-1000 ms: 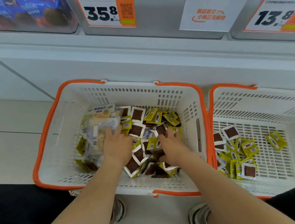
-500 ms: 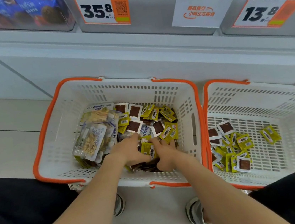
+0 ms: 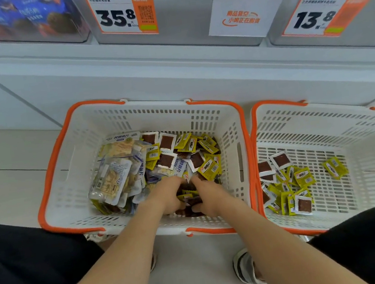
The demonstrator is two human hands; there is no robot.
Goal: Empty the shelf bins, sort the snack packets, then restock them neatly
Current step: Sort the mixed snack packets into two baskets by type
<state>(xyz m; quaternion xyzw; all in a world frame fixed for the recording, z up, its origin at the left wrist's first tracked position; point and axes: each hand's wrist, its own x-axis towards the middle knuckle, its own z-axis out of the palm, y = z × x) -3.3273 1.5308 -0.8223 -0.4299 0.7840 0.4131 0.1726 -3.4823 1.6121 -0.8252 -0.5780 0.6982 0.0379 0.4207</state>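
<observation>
Your left hand (image 3: 168, 198) and right hand (image 3: 210, 198) dig into the left basket (image 3: 68, 180). Their fingers curl round small packets (image 3: 208, 167), probably scooping a batch for the right basket (image 3: 321, 125), where matching ones already lie sorted.

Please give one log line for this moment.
left hand: in mixed snack-packet pile, grip unclear | right hand: same | pile: left white orange-rimmed plastic basket | right basket: yellow, brown packets

Fingertips of the left hand (image 3: 168, 198) and right hand (image 3: 209, 195) lie buried under snack packets (image 3: 208, 167) — the right basket (image 3: 321, 125) is cut off at the right.
</observation>
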